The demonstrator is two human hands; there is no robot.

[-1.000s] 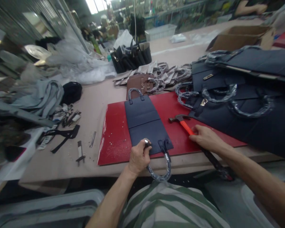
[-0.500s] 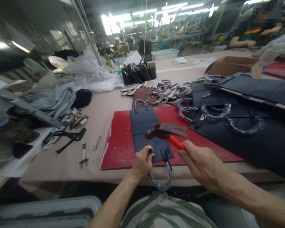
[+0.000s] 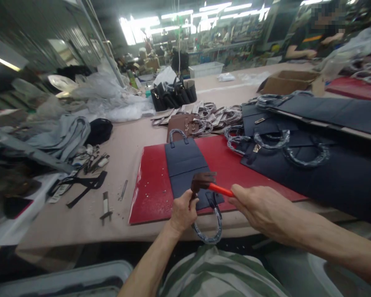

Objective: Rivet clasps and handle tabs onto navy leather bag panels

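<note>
A dark blue bag panel [image 3: 185,159] with wrapped loop handles lies flat on a red board [image 3: 151,181]. My left hand [image 3: 183,211] is closed over the panel's near part, gripping a short metal punch that is mostly hidden by fingers and hammer. In my right hand [image 3: 253,204] is a claw hammer [image 3: 220,189], held by its red handle. The hammer's dark head is down at the top of the punch, right above my left fingers. One plastic-wrapped handle [image 3: 209,237] hangs over the table's front edge below my hands.
More dark blue bag panels [image 3: 297,173] are piled on the right. Brown bag pieces [image 3: 181,125] and black bags [image 3: 173,97] lie behind the board. Loose hand tools [image 3: 105,208] and a black strap [image 3: 89,185] are at left. A person [image 3: 309,45] sits beyond a cardboard box [image 3: 289,82].
The hammer has swung down from above onto the punch in my left hand. My left hand stays on the panel. The whole view has shifted slightly.
</note>
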